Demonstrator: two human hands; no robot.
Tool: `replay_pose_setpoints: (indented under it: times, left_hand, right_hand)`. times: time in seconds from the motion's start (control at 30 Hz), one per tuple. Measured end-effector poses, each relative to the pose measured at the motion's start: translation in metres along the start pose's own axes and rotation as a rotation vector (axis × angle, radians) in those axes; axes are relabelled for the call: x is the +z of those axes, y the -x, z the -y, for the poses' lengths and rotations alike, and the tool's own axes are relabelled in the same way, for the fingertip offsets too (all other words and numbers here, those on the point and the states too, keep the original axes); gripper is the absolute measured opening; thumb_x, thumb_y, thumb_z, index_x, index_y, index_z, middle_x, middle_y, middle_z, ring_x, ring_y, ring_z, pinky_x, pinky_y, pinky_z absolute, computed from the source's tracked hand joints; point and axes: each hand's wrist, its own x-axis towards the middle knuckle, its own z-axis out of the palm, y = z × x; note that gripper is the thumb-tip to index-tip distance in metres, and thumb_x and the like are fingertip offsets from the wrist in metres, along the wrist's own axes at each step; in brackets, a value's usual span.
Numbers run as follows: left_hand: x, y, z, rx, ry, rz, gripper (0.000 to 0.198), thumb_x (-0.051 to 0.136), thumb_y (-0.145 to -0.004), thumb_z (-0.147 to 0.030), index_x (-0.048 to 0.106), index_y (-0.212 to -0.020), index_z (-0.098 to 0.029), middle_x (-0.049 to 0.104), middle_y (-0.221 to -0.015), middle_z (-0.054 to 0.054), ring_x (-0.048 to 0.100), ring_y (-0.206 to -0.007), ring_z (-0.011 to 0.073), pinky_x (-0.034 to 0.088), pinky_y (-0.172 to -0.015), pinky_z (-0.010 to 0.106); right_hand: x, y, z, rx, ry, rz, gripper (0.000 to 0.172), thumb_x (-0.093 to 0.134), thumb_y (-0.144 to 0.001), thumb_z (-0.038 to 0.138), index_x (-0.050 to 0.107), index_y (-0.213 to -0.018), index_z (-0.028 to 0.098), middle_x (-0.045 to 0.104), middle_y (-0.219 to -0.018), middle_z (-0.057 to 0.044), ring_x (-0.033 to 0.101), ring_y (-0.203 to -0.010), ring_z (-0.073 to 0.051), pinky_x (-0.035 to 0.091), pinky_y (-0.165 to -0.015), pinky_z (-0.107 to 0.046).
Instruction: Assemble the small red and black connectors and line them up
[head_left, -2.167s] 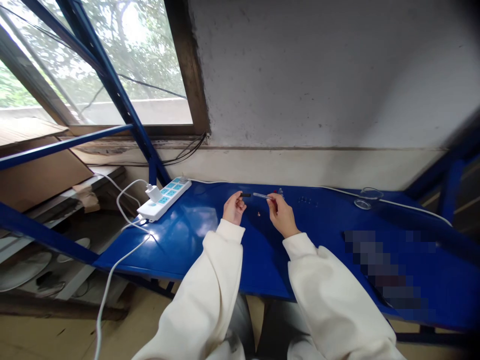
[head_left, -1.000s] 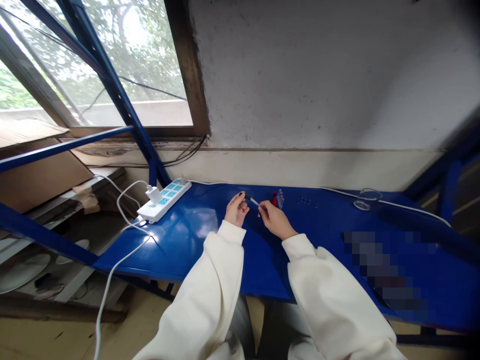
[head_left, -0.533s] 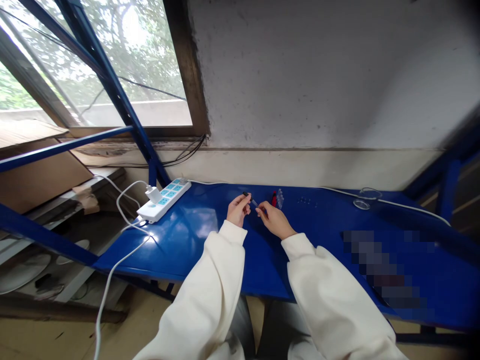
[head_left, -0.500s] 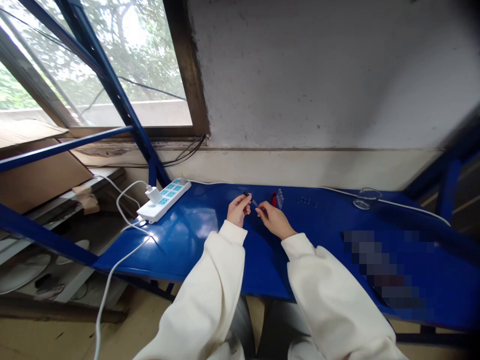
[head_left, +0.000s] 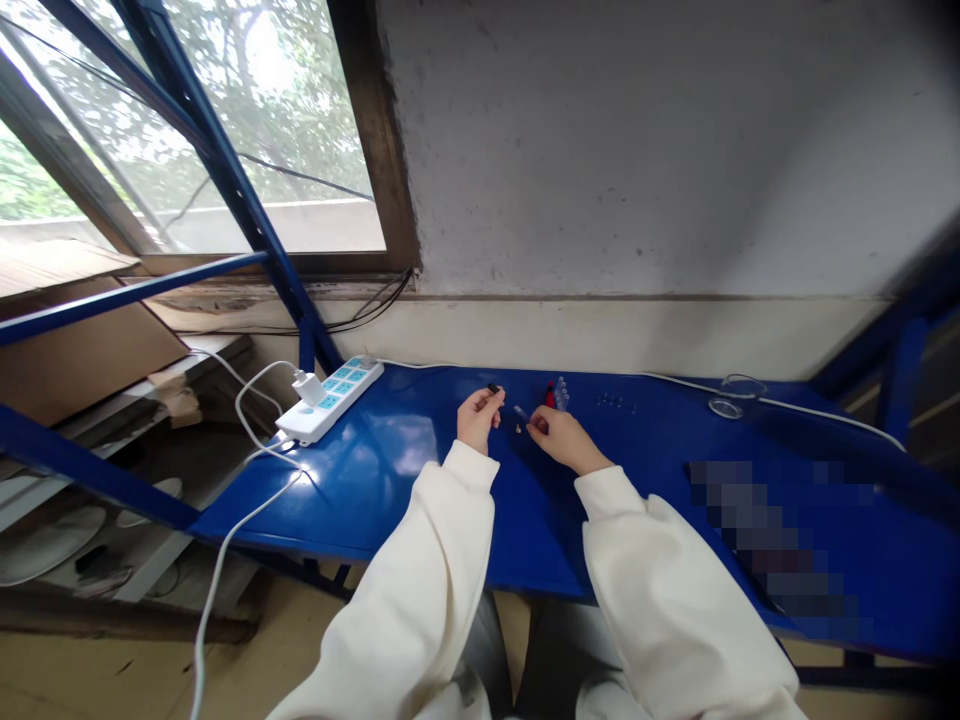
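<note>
My left hand (head_left: 478,418) is closed, pinching a small black cylindrical piece (head_left: 493,387) at its fingertips. To its right, my right hand (head_left: 559,438) is closed on a small clear tube (head_left: 520,411), whose end points up and left toward the left hand. A gap shows between the black piece and the tube. Just beyond the right hand, a red object (head_left: 550,393) is beside a cluster of small clear parts (head_left: 562,392), both partly hidden by the hand. A few tiny clear pieces (head_left: 616,401) lie farther right on the blue table (head_left: 420,510).
A white power strip (head_left: 330,402) with a plug in it lies at the table's left, its cord hanging over the front edge. Toward the back right are a clear ring-like item (head_left: 724,408) and a white cable (head_left: 817,416). A blurred-out dark object (head_left: 765,530) lies at right.
My right hand has moved right and slightly nearer me with the clear tube, away from the black piece it was lined up against. My left hand has hardly moved.
</note>
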Motion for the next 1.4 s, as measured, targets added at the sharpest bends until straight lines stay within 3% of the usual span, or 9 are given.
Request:
replay_pose_setpoints:
  times: [0.17, 0.3, 0.47, 0.67, 0.93, 1.1, 1.23, 1.4]
  left_hand:
    - [0.017, 0.004, 0.017, 0.024, -0.355, 0.141, 0.017, 0.07, -0.054, -0.026, 0.063, -0.064, -0.014, 0.054, -0.052, 0.0, 0.045, -0.046, 0.008, 0.032, -0.046, 0.02]
    - [0.038, 0.002, 0.028, 0.064, -0.595, 0.173, 0.011, 0.072, -0.048, -0.018, 0.062, -0.053, -0.018, 0.055, -0.052, 0.001, 0.045, -0.052, 0.0109, 0.031, -0.051, 0.022]
    - [0.052, -0.004, 0.037, 0.085, -0.721, 0.126, 0.012, 0.071, -0.052, -0.019, 0.06, -0.051, -0.019, 0.053, -0.053, 0.002, 0.044, -0.053, 0.0131, 0.03, -0.054, 0.024]
    - [0.05, -0.007, 0.05, 0.129, -0.788, 0.095, 0.019, 0.074, -0.051, -0.03, 0.058, -0.049, -0.019, 0.051, -0.062, 0.003, 0.047, -0.068, 0.0163, 0.031, -0.062, 0.025]
    - [0.05, -0.005, 0.049, 0.145, -0.904, 0.122, 0.025, 0.074, -0.051, -0.038, 0.058, -0.05, -0.019, 0.05, -0.064, 0.003, 0.048, -0.077, 0.0199, 0.031, -0.067, 0.027]
    - [0.049, -0.004, 0.047, 0.206, -1.055, 0.139, 0.021, 0.071, -0.056, -0.036, 0.059, -0.06, -0.019, 0.05, -0.068, 0.004, 0.048, -0.079, 0.0209, 0.03, -0.069, 0.029]
    - [0.048, 0.006, 0.039, 0.297, -1.125, 0.135, 0.02, 0.067, -0.062, -0.028, 0.059, -0.079, -0.02, 0.053, -0.077, 0.005, 0.047, -0.084, 0.0218, 0.029, -0.074, 0.031]
    - [0.049, 0.018, 0.029, 0.418, -1.233, 0.26, 0.023, 0.053, -0.074, -0.018, 0.057, -0.097, -0.022, 0.054, -0.092, 0.009, 0.045, -0.092, 0.0232, 0.027, -0.079, 0.033]
  right_hand:
    - [-0.012, 0.004, -0.031, 0.245, 0.068, -0.012, 0.01, 0.053, -0.068, 0.024, 0.059, -0.073, 0.018, 0.062, -0.068, -0.004, 0.057, -0.061, -0.014, 0.036, -0.055, -0.021]
    - [-0.014, 0.007, -0.041, 0.37, 0.113, -0.087, 0.014, 0.052, -0.07, 0.027, 0.06, -0.077, 0.018, 0.064, -0.074, -0.006, 0.059, -0.068, -0.017, 0.036, -0.054, -0.022]
    - [-0.009, 0.006, -0.036, 0.409, 0.094, -0.122, 0.018, 0.051, -0.073, 0.034, 0.06, -0.081, 0.02, 0.065, -0.08, -0.005, 0.06, -0.076, -0.019, 0.038, -0.058, -0.024]
    - [-0.005, 0.006, -0.035, 0.426, 0.139, -0.1, 0.02, 0.05, -0.075, 0.035, 0.061, -0.083, 0.02, 0.065, -0.083, -0.007, 0.06, -0.078, -0.02, 0.039, -0.059, -0.025]
    - [-0.001, 0.004, -0.04, 0.429, 0.179, -0.097, 0.021, 0.051, -0.073, 0.033, 0.062, -0.086, 0.02, 0.065, -0.081, -0.007, 0.061, -0.075, -0.019, 0.039, -0.057, -0.024]
    - [-0.001, 0.004, -0.04, 0.443, 0.18, -0.084, 0.022, 0.051, -0.074, 0.034, 0.062, -0.087, 0.02, 0.065, -0.082, -0.008, 0.06, -0.076, -0.02, 0.039, -0.057, -0.025]
    - [-0.002, 0.005, -0.038, 0.441, 0.171, -0.084, 0.022, 0.05, -0.074, 0.034, 0.062, -0.086, 0.021, 0.065, -0.082, -0.007, 0.061, -0.075, -0.02, 0.039, -0.056, -0.025]
    - [-0.002, 0.005, -0.037, 0.446, 0.18, -0.079, 0.022, 0.05, -0.074, 0.033, 0.061, -0.087, 0.02, 0.065, -0.084, -0.008, 0.061, -0.076, -0.021, 0.039, -0.057, -0.026]
